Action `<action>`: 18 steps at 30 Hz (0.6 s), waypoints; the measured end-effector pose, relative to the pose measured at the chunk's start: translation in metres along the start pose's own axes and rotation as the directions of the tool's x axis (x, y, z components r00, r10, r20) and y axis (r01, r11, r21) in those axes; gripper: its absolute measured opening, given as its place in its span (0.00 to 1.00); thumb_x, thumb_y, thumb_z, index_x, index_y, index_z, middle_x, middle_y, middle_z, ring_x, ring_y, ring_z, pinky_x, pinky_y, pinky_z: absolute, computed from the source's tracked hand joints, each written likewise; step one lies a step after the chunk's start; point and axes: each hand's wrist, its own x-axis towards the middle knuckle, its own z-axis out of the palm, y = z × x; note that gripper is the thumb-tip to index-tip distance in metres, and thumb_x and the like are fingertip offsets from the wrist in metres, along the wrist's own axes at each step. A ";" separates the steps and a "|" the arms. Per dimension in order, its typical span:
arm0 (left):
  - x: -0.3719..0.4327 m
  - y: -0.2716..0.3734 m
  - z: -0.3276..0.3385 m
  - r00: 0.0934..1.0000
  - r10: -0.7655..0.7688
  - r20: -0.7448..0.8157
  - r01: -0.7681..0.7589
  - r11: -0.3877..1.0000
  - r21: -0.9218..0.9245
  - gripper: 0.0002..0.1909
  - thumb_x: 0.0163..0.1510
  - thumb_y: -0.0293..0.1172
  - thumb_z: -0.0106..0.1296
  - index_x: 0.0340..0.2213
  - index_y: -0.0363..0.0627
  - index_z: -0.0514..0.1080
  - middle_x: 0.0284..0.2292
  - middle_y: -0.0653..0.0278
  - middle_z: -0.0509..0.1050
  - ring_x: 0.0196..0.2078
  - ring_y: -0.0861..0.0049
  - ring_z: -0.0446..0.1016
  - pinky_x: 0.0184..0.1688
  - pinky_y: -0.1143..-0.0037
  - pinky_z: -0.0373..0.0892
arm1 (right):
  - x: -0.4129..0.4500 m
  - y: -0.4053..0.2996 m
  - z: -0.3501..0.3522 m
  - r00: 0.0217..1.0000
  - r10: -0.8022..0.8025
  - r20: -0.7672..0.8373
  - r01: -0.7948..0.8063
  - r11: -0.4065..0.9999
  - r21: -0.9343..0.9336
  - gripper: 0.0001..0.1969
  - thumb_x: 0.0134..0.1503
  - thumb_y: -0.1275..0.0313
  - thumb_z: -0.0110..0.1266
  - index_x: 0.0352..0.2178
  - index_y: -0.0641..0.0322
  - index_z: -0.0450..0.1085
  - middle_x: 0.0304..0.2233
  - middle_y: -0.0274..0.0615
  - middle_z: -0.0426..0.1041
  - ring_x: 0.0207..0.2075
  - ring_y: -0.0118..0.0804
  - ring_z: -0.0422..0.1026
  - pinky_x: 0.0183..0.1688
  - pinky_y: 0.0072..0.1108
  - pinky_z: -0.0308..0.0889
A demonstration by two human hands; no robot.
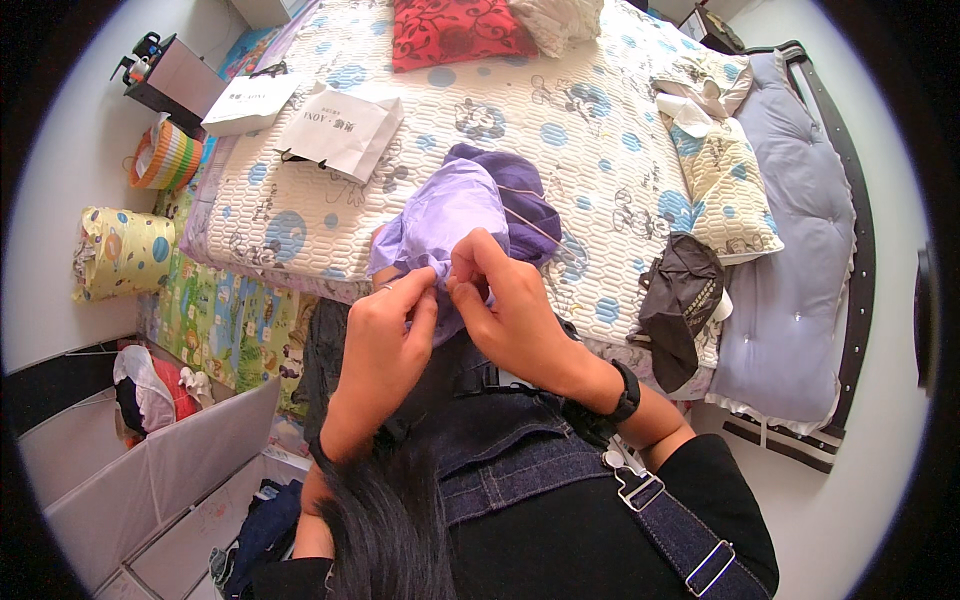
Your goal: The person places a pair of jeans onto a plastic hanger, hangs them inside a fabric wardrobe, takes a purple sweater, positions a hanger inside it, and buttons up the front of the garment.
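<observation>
A light purple piece of fabric (457, 202) lies bunched in front of me, over the near edge of the bed. My left hand (390, 322) pinches its gathered edge between thumb and fingers. Close beside it, my right hand (506, 300) grips the same gathered part, fingers curled, the fingertips of both hands almost touching. Just behind the light fabric, a dark purple knitted item (536, 225) rests on the quilted bed cover (450, 120), with a thin pale cord across it. What the light fabric covers cannot be made out.
Two white paper bags (251, 103) (341, 131) lie on the bed at the left. A red patterned pillow (461, 34) is at the far side. A dark brown bag (679, 307) and a patterned pillow (727, 187) lie at the right. Fabric storage boxes (172, 465) stand at the lower left.
</observation>
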 end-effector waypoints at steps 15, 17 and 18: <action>0.011 -0.011 0.010 0.995 -0.066 0.073 0.076 0.987 -0.144 0.10 0.52 0.22 0.45 0.36 0.33 0.70 0.25 0.46 0.73 0.28 0.58 0.74 0.31 0.71 0.67 | 0.005 0.004 -0.002 0.999 -0.029 -0.021 0.025 0.987 -0.159 0.04 0.52 0.80 0.46 0.29 0.66 0.58 0.21 0.55 0.66 0.26 0.58 0.68 0.27 0.37 0.61; 0.014 -0.009 0.014 0.996 -0.046 0.076 0.056 0.990 -0.132 0.10 0.52 0.22 0.45 0.36 0.32 0.70 0.26 0.46 0.73 0.29 0.59 0.74 0.31 0.71 0.67 | 0.005 0.006 -0.005 0.999 -0.007 -0.046 -0.001 0.984 -0.180 0.04 0.51 0.80 0.46 0.29 0.66 0.58 0.21 0.55 0.66 0.25 0.57 0.68 0.26 0.37 0.61; 0.014 -0.007 0.014 0.997 -0.037 0.071 0.045 0.993 -0.110 0.10 0.53 0.22 0.45 0.37 0.32 0.70 0.26 0.46 0.73 0.29 0.60 0.75 0.31 0.72 0.67 | 0.005 0.006 -0.005 0.998 0.012 -0.061 -0.023 0.982 -0.188 0.05 0.51 0.81 0.47 0.29 0.66 0.59 0.21 0.55 0.66 0.25 0.57 0.68 0.26 0.37 0.61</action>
